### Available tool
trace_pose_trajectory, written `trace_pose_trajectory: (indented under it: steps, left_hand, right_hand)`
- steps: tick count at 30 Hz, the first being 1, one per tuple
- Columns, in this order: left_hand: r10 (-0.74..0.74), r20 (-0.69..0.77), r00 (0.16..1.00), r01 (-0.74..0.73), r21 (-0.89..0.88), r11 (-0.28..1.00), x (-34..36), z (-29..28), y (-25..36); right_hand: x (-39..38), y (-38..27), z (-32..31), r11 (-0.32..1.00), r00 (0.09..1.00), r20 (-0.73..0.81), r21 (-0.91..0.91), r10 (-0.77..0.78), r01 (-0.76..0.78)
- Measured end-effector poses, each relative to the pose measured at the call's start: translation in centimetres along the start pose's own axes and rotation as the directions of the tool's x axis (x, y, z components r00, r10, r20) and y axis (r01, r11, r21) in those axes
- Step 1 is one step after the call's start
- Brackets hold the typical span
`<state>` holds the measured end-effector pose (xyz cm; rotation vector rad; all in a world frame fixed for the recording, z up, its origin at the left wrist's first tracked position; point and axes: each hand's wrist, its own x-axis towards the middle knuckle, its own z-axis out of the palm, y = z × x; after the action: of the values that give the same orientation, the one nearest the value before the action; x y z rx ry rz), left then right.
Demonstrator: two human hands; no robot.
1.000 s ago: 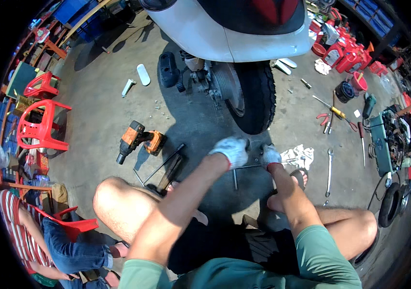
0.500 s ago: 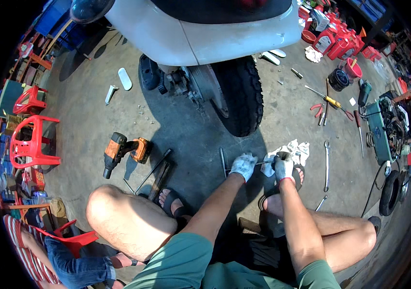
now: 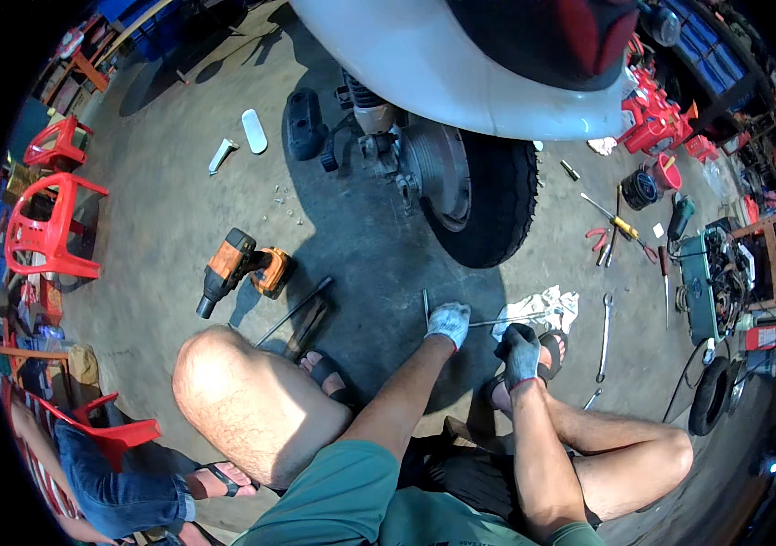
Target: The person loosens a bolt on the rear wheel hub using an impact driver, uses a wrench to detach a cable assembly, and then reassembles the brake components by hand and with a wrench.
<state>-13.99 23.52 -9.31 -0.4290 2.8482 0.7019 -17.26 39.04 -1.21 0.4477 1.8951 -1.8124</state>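
My left hand point(image 3: 449, 325), in a whitish work glove, is closed around a T-handle wrench point(image 3: 497, 321). The crossbar stands out on the hand's left side and the thin shaft points right, over a crumpled white rag point(image 3: 562, 305) on the floor. Just below that shaft, apart from it, my right hand point(image 3: 521, 353) has its gloved fingers curled in, with dark stains at the fingertips. Whether anything is inside them is hidden. Ahead of both hands is the scooter's black wheel point(image 3: 497, 205), under a white body panel point(image 3: 497, 96).
An orange and black impact wrench point(image 3: 244, 266) lies on the left, near a long-handled tool point(image 3: 295, 309). Combination wrench point(image 3: 605, 337), screwdriver point(image 3: 666, 282) and pliers point(image 3: 598, 238) lie at right. Red chairs point(image 3: 55, 227) stand far left; another person's leg point(image 3: 124, 473) shows lower left.
My right hand has come off the wrench shaft and drawn down toward me. My left hand keeps hold of the T-handle wrench. The whole view has turned and shifted slightly.
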Motion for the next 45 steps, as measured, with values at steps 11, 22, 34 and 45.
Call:
trace_pose_trajectory:
  steps: [11,22,34,45]
  left_hand:
    - [-0.458,-0.088,0.885,0.401,-0.358,0.843,0.6,0.4,-0.8]
    - [-0.879,-0.045,0.474,-0.487,-0.845,-0.220,5.9,-14.5,-8.0]
    - [-0.848,-0.176,0.499,-0.596,-0.781,-0.189,4.5,-21.8,-4.4]
    - [-0.822,-0.131,0.554,-0.572,-0.778,-0.261,5.0,-20.7,-5.3]
  right_hand:
    - [-2.0,-1.6,1.0,1.000,1.000,-0.025,0.030,-0.005,0.006]
    - [-4.9,-5.8,10.3,0.989,0.943,0.302,0.085,-0.140,0.119]
    - [-5.4,-13.3,20.2,0.804,0.789,0.284,-0.091,-0.544,0.587]
    - [-2.4,-13.3,24.9,0.761,0.766,0.256,-0.142,-0.590,0.633]
